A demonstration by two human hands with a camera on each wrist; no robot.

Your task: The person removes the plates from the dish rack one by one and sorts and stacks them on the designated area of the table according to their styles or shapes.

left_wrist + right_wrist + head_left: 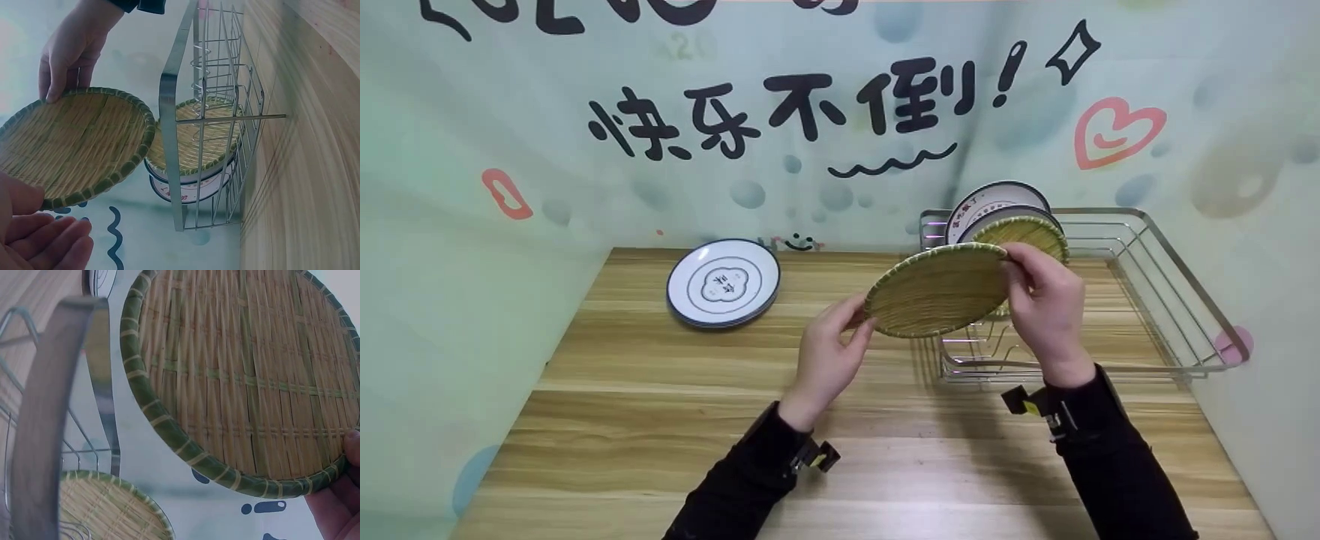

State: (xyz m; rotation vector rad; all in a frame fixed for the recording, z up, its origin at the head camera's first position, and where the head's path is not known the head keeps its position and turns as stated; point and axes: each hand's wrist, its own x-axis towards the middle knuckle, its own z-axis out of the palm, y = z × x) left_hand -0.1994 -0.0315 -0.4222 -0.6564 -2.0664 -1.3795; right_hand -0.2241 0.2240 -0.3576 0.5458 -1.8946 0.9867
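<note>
A round woven bamboo tray (937, 292) with a green bound rim is held tilted above the table, in front of the dish rack. My left hand (829, 356) pinches its left edge, thumb on the rim. At the opposite edge my right hand (1050, 304) grips the rim between thumb and fingers. A second woven tray (109, 509) stands on edge in the wire dish rack (169, 93), just behind the held one. Two white plates (999, 196) with dark rims stand behind that tray, partly hidden by it.
A small stack of white plates (724, 285) with blue rims lies at the back left of the wooden table (660, 435). The rack's raised metal frame stands close beside the right hand. A printed cloth backdrop (810, 210) rises behind the table.
</note>
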